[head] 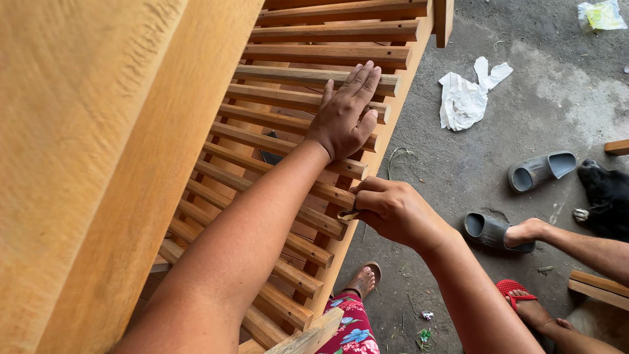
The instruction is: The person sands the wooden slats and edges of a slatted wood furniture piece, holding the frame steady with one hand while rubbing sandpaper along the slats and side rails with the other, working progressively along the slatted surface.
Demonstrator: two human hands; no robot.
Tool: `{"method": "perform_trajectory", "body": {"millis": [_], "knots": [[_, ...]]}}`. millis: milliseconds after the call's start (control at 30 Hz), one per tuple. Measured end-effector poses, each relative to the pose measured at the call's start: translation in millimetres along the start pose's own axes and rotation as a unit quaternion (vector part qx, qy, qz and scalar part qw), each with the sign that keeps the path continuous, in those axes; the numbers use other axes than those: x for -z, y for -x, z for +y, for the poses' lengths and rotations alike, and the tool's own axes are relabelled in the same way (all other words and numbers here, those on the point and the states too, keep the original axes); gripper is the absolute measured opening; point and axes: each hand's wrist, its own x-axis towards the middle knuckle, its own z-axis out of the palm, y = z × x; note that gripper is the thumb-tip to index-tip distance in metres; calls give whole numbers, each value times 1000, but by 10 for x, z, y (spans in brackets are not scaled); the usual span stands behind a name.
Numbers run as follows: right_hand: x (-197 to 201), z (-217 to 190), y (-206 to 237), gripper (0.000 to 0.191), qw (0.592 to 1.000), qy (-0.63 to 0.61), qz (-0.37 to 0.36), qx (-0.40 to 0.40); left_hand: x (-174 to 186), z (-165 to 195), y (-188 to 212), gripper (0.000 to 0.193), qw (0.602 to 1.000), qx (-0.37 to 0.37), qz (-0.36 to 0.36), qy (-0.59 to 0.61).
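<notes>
A broad pale wooden panel (85,164) fills the near left. Past it, the left hand (345,113) lies flat, fingers spread, on the wooden slats (288,98) of a slatted frame. The right hand (393,210) is closed on a small folded piece of sandpaper (348,214), pressed against the slat ends at the frame's edge, just below the left hand. On the concrete floor (557,98) beyond lie two grey slippers (542,169), a crumpled white paper (466,97), and a yellowish plastic package (601,14) in the far right corner.
</notes>
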Motion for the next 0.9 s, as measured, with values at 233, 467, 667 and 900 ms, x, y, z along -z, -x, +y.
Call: {"method": "perform_trajectory", "body": {"millis": [233,467,667,900], "knots": [[69,-68,-50,16,1000,-3,-1,7,11,-9,10,74,1000,-4,0,0],[108,-79,-96,15,999,-2,-24,31,28,-6,-5,74,1000,-6,1,2],[133,-76,-161,15,999,-34,-37,13,23,7,-5,75,1000,5,-5,-1],[215,-119,-236,19,996,-36,-79,-9,39,21,-17,75,1000,-1,-1,1]]}}
